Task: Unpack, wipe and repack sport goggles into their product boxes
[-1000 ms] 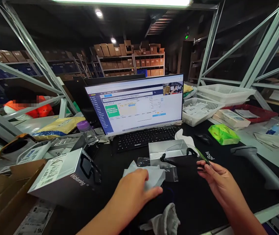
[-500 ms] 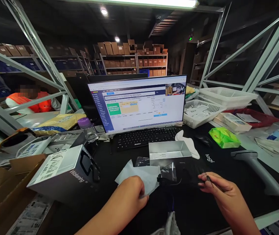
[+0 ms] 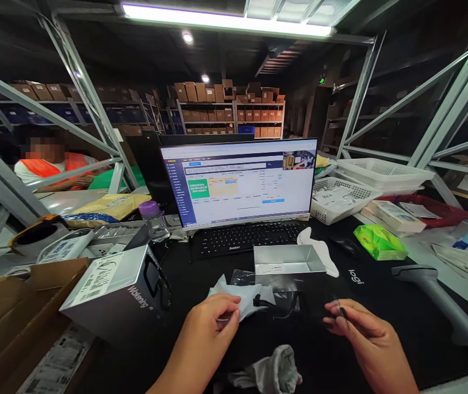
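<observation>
Right hand [image 3: 363, 331] pinches glasses [image 3: 264, 302], faint against the mat [image 3: 316, 345]. Left hand [image 3: 209, 323] part-hides tissue [image 3: 248, 298], its grip unclear; open box [image 3: 272, 257] stands beyond.

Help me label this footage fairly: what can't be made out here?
Head view: lenses of the glasses in the right hand, clear and barely showing against the black mat.
Head view: part of the pale paper, covered by the left hand; whether it's gripped is unclear.
Head view: near end of the grey cloth, cut off by the bottom edge.
Head view: fine text on the screen, too small.
</observation>
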